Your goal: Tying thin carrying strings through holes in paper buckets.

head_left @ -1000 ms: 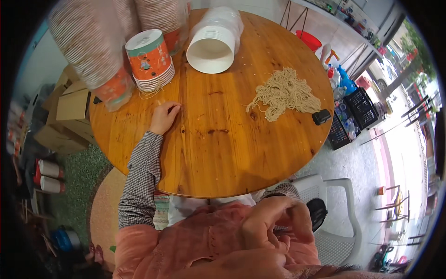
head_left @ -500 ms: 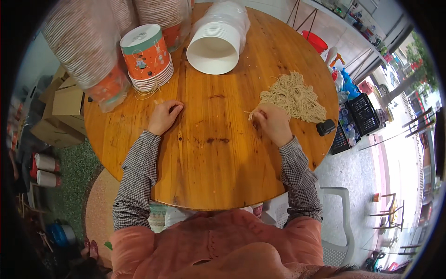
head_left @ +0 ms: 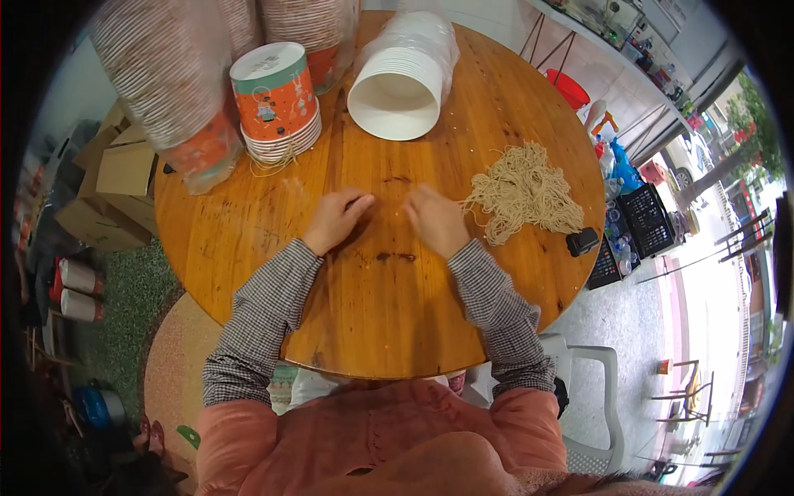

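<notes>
Over the middle of the round wooden table [head_left: 364,322], my left hand [head_left: 337,221] is closed, its thumb drawn against the fingers. Whatever it may pinch is too small to make out. A short gap away, my right hand [head_left: 436,221] is also closed with its fingers curled, slightly blurred; I cannot make out a thing in it. Just right of that hand lies a loose heap of beige string [head_left: 533,194], a few strands reaching toward it. Beyond my left hand stands an upside-down stack of orange and green paper buckets [head_left: 277,103], with thin string loops at its base.
A plastic-wrapped stack of white paper buckets [head_left: 401,95] lies on its side at the back. Tall wrapped bucket stacks [head_left: 165,83] fill the back left. A small black device [head_left: 582,241] sits at the right table edge. Cardboard boxes [head_left: 124,178] and a white chair [head_left: 595,397] flank the table.
My right hand has moved left, away from the string heap. My left hand has moved right, so both are close together at mid-table. The view has shifted slightly.
</notes>
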The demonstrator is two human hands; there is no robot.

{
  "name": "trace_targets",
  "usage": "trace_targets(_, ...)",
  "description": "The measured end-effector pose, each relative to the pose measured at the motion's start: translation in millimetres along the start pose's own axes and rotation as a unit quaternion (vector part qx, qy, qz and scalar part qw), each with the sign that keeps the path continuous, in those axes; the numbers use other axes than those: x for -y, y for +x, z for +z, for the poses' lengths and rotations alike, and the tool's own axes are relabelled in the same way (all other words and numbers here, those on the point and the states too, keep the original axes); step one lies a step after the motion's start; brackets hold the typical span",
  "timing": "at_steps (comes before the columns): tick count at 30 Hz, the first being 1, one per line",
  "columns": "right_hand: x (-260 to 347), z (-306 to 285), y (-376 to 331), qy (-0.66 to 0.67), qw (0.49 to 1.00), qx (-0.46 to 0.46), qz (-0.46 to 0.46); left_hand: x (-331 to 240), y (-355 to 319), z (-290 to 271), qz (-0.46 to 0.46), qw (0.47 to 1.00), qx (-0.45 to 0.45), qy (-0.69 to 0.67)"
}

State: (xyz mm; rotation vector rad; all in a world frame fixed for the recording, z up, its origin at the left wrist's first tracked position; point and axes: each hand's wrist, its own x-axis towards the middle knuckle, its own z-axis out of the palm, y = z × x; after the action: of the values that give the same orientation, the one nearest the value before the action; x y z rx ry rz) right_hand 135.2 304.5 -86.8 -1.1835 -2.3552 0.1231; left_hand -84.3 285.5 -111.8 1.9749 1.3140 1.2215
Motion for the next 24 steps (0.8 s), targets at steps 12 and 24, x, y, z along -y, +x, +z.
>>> trace_targets(12, 91.9, 9.7, 18.4, 0.334, 0.931, -0.144, -0.003, -15.9, -17.0, -19.9, -0.053, 0.938, 0.001, -0.342)
trace_targets(24, 75.9, 13.4, 11.4, 0.517, 0.831, -0.017, 0.207, -14.5, -13.0, -18.6, -0.036, 0.989, -0.046, -0.136)
